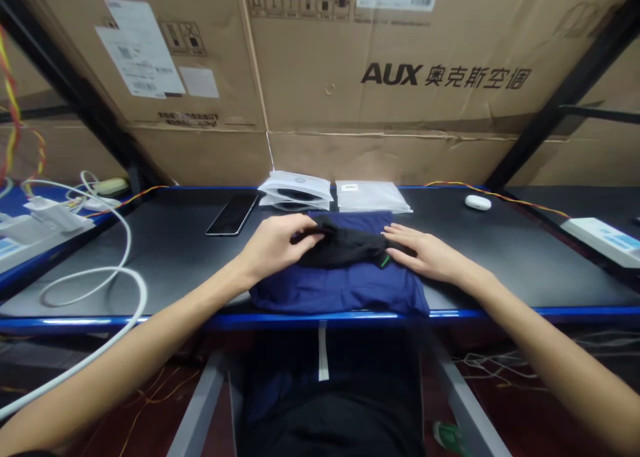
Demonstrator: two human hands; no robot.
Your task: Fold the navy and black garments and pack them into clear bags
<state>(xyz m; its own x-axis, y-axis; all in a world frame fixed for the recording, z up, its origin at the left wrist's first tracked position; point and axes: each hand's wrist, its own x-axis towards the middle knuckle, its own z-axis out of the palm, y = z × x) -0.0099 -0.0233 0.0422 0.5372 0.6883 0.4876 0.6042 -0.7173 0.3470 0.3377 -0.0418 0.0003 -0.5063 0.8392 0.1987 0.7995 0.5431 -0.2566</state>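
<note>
A folded dark blue cloth lies along the front of the table. On top of it rests a bunched black cloth with a small green mark at its right end; its exact kind does not show. My left hand pinches the left end of the black cloth between thumb and fingers. Flat against the right end of the cloth, my right hand has its fingers stretched out and a little apart.
Behind the cloths lie a white pouch standing partly open and a flat white packet. A phone is at left, a white earbud case at right. Power strips and a looping white cable flank the table; cardboard backs it.
</note>
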